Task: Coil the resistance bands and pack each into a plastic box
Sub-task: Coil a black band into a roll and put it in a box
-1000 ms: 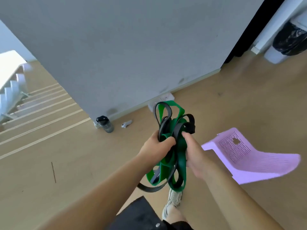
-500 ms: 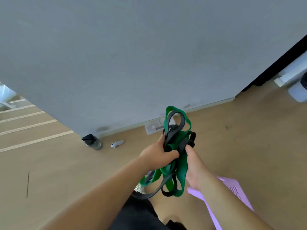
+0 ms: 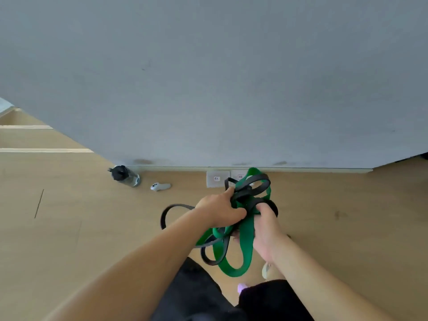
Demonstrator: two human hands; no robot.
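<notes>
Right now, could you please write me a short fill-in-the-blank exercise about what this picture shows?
The left hand and right hand grip a tangle of bands, some black, the others ____. The bottle beside the wall has a ____ cap. As the picture shows it, the white controller lies to the ____ of the bottle.
Missing words: green; black; right.

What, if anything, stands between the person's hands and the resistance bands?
Nothing visible does. The left hand and the right hand both grip the bundle of tangled green band and black band, held above the floor. No plastic box is in view, so the way to it cannot be judged.
</notes>
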